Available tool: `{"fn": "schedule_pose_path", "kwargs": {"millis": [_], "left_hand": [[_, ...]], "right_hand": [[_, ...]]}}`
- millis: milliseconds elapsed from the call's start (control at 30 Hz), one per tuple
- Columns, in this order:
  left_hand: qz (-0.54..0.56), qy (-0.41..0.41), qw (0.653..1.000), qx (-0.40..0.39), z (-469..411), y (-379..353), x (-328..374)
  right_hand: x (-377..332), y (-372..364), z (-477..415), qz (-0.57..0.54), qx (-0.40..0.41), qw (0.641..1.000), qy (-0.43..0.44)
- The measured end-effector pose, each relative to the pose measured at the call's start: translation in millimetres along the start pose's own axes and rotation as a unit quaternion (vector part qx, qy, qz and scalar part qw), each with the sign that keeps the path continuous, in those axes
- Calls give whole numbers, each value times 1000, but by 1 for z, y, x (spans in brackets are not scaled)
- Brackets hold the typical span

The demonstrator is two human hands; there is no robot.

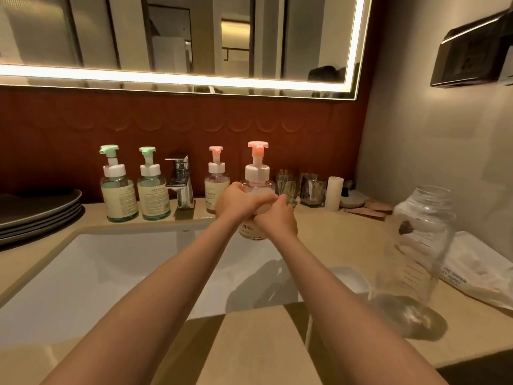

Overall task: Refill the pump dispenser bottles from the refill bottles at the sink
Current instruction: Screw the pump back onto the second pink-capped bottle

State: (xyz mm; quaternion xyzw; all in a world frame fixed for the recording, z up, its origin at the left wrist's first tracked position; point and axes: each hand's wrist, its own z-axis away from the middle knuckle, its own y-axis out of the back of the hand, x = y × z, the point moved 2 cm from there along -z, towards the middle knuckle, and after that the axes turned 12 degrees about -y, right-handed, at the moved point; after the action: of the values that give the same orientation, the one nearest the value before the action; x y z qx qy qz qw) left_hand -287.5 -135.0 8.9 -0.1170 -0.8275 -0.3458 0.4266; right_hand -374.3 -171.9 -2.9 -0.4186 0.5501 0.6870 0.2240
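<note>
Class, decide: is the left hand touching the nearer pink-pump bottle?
Touching. The head view shows the left hand curled round the pink-pump bottle just below its white collar.

Mirror (177, 37) with lit edge strip at 12 o'clock. Red-brown scalloped wall panel (166, 120) beneath it. Beige wall (430, 134) at 3 o'clock. Beige countertop (333, 237) below.

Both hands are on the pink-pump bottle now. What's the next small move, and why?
Probably twist off the white pump collar: it is still seated on the pink-pump bottle, which the left hand and right hand both grip, so nothing can be poured in yet.
</note>
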Motion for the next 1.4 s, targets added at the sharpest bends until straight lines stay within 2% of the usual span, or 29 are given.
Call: {"fn": "schedule_pose_path", "kwargs": {"millis": [167, 533, 767, 1000, 1233, 1400], "left_hand": [[-38, -1, 999, -2, -46, -10, -22], [-51, 1, 999, -8, -112, -35, -67], [-76, 3, 997, -23, -131, -44, -73], [-66, -28, 997, 2, -130, -41, -77], [-51, -34, 998, 7, -111, -37, -79], [-42, -34, 998, -17, -95, -27, -69]], "right_hand": [[-10, -26, -42, -15, 41, 999, -6], [-17, -67, -121, -17, 50, 998, -22], [-19, -79, -156, -21, 65, 997, -30], [-23, -80, -172, -12, 66, 997, -31], [-25, -79, -158, -27, 22, 998, -52], [-26, -61, -133, -15, -21, 999, -32]]}}
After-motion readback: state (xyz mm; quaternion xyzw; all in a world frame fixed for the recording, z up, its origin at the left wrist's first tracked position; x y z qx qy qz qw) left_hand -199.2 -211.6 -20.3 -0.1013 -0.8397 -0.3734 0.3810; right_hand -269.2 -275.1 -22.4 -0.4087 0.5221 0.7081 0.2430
